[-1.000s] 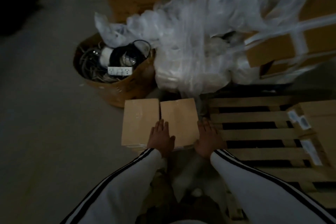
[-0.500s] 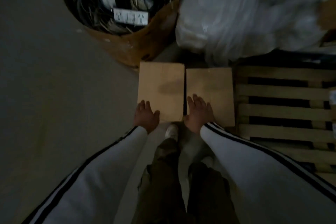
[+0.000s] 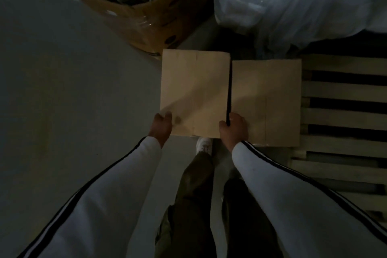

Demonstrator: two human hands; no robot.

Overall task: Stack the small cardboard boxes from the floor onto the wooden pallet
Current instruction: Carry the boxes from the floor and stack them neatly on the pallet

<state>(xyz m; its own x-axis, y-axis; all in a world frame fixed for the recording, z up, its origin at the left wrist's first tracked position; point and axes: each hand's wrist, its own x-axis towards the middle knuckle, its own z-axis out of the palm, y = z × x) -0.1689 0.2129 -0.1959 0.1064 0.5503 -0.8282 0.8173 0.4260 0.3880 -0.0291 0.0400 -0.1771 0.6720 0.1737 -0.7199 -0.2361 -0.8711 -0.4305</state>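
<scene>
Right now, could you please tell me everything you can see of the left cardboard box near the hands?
The left cardboard box is plain tan, closed and rectangular, seen from above with its top level and a faint seam along it. A narrow dark gap separates it from the right cardboard box. Its far left corner sits by a large open carton. The left hand grips its near left corner; the right hand curls fingers into the gap at its near right edge.

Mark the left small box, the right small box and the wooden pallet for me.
left small box [image 3: 194, 90], head view, middle of its top face.
right small box [image 3: 266, 98], head view, middle of its top face.
wooden pallet [image 3: 343, 89], head view, bare slat beside the boxes.
</scene>
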